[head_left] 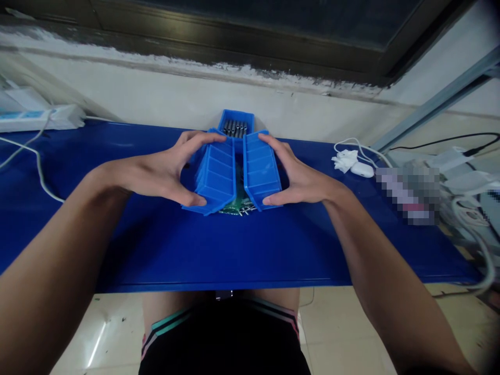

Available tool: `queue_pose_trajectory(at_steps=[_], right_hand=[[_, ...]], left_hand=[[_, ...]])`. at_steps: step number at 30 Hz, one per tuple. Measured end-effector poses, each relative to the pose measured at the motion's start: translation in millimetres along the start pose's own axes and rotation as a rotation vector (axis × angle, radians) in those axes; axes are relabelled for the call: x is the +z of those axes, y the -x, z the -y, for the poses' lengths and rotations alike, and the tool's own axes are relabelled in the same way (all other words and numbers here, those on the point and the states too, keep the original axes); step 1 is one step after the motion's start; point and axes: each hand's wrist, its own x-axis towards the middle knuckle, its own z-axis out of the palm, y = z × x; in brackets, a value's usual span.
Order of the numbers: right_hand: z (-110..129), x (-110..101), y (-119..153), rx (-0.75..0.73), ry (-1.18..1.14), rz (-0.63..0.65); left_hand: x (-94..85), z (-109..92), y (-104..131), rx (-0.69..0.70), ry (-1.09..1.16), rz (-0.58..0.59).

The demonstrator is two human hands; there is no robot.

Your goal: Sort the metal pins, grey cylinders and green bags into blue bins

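My left hand (pixel 177 166) grips a blue plastic bin (pixel 220 169) by its two ends, thumb at the near end and fingers at the far end. A second blue bin (pixel 262 169) is held the same way in my right hand (pixel 295 169). Both bins are tipped on their sides, their ribbed faces toward me, with a narrow gap between them. Small metal parts and something green (pixel 237 204) show below that gap, partly hidden by the bins. Behind them a third blue bin (pixel 239 115) holds several dark metal cylinders.
A blue-topped table (pixel 234 255) runs along the wall under a dark window frame. At the left lie a white power strip (pixel 42 119) and its cable. Toward the right are a crumpled tissue (pixel 344 160), a white rounded case (pixel 362 170), tangled cables and a slanting metal bar (pixel 437 99).
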Motion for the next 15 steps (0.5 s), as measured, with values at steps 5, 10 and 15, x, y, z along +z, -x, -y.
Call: queue_pose_trajectory(at_steps=[5, 10, 15], right_hand=[[-3.5, -5.4, 2.4, -0.009, -0.051, 0.0], [-3.5, -10.9, 4.4, 0.003, -0.084, -0.01], [-4.2, -15.9, 5.7, 0.047, -0.155, 0.02]], left_hand=[[-8.7, 3.7, 2.0, -0.035, 0.014, 0.014], [-21.6, 14.8, 2.7, 0.092, -0.142, 0.131], [-25.8, 7.1, 4.2, 0.018, -0.117, 0.073]])
